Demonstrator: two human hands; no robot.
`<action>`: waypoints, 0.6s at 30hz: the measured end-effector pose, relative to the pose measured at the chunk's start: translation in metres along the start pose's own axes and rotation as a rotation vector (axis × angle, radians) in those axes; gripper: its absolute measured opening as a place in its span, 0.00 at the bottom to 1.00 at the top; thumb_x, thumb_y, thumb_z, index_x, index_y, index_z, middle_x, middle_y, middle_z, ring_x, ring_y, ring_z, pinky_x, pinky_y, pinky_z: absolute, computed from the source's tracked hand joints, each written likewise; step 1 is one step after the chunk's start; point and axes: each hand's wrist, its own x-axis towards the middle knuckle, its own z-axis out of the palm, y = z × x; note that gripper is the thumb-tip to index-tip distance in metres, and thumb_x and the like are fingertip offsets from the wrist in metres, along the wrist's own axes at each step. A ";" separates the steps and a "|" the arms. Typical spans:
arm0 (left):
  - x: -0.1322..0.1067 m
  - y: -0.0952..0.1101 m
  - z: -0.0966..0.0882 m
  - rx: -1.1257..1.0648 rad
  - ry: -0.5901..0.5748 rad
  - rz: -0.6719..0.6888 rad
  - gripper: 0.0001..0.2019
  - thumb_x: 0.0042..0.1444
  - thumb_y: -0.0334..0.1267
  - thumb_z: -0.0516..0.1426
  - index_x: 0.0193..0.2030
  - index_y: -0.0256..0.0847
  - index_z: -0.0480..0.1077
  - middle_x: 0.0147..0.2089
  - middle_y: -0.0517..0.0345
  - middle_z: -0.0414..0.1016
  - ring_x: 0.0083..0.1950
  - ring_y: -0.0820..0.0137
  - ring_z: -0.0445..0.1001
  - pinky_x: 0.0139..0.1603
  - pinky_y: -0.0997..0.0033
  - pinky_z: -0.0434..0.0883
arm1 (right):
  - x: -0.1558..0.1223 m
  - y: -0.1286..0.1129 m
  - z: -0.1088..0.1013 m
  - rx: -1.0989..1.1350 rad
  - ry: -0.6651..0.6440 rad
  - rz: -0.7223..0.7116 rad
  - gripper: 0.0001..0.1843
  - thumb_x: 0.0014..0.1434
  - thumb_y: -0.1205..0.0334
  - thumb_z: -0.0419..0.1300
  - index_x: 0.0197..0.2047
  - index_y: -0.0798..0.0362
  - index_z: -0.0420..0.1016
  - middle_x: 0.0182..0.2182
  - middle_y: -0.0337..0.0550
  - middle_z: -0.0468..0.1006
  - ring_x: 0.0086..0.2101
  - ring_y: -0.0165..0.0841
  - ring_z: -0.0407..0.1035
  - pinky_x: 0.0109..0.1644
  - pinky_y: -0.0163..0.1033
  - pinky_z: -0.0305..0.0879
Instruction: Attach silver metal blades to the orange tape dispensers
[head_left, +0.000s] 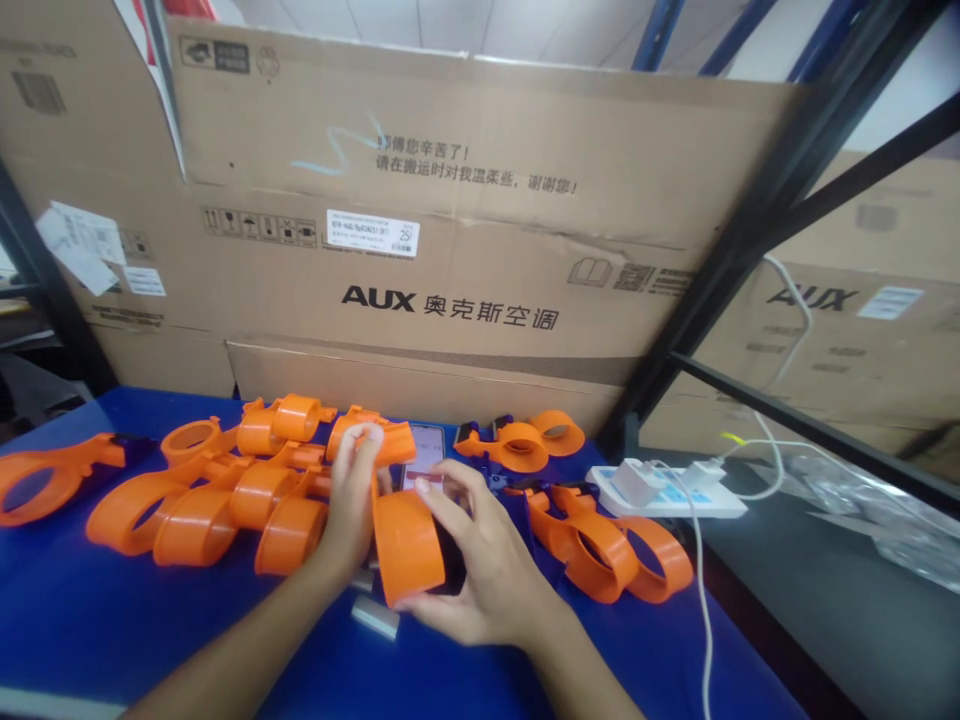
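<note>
Both my hands hold one orange plastic tape dispenser (409, 552) above the blue table, its round hub turned toward me. My left hand (352, 505) is closed round the upper end, fingertips pressed on the orange plastic. Around the hub, the thumb and fingers of my right hand (487, 565) grip from the right. Several more orange dispensers (206, 520) lie grouped at the left. At the right rest dispensers with dark blue parts (600, 545). A phone (424, 450) with a lit screen is partly hidden behind my hands. A small grey bar (375, 617) lies below the held piece.
Cardboard panels (480, 240) stand upright behind the blue table (187, 640). A white power strip (667, 490) with plugs sits at the right edge, its cable (703, 600) running down toward me. Black metal framing (720, 260) rises at the right. Clear plastic (885, 510) lies beyond.
</note>
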 end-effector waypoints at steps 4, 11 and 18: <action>0.006 -0.006 -0.001 0.034 -0.053 0.052 0.13 0.59 0.53 0.65 0.39 0.47 0.74 0.32 0.60 0.74 0.37 0.66 0.77 0.39 0.71 0.73 | 0.002 0.003 -0.004 0.042 -0.036 0.015 0.49 0.53 0.44 0.74 0.71 0.45 0.58 0.62 0.56 0.71 0.60 0.52 0.69 0.62 0.59 0.69; -0.029 0.030 -0.041 0.587 -0.340 0.200 0.25 0.61 0.43 0.65 0.65 0.54 0.72 0.67 0.52 0.72 0.67 0.56 0.69 0.67 0.60 0.64 | -0.001 0.011 -0.010 0.053 0.112 0.185 0.46 0.53 0.42 0.73 0.68 0.48 0.60 0.60 0.57 0.74 0.58 0.54 0.72 0.63 0.59 0.68; 0.039 0.152 -0.196 1.345 0.207 0.783 0.21 0.56 0.47 0.64 0.56 0.46 0.76 0.57 0.51 0.78 0.60 0.53 0.72 0.66 0.51 0.62 | 0.002 0.006 -0.002 0.083 -0.003 0.121 0.50 0.50 0.33 0.72 0.67 0.49 0.63 0.55 0.55 0.78 0.52 0.51 0.76 0.60 0.56 0.71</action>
